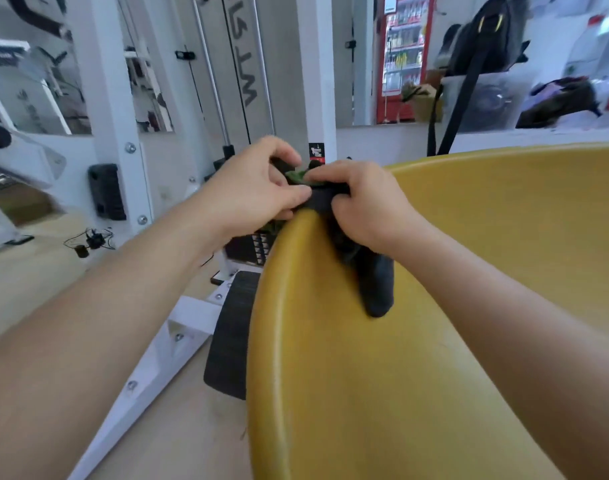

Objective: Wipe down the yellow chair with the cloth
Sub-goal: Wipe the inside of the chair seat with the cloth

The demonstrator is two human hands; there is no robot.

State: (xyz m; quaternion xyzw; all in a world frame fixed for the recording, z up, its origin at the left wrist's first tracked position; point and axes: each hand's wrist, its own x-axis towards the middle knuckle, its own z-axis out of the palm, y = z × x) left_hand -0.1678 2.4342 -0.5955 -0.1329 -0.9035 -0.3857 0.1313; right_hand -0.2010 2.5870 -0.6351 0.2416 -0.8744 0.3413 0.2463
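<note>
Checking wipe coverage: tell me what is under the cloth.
The cloth drapes over the rim of the yellow chair, its end hanging inside the shell. The left hand and right hand grip its top. The rim beneath them is hidden.

The chair [400, 358] is a plain mustard yellow. The cloth [375, 282] over the chair's rim is black, with a green patch at its top. Left of the chair the machine frame [116, 98] is white, and the ribbed pad [230, 337] just beside the chair is black. Behind the chair are a red-framed cabinet [405, 57] and a black bag [486, 32]. The floor [26, 282] left of the chair is pale beige.
</note>
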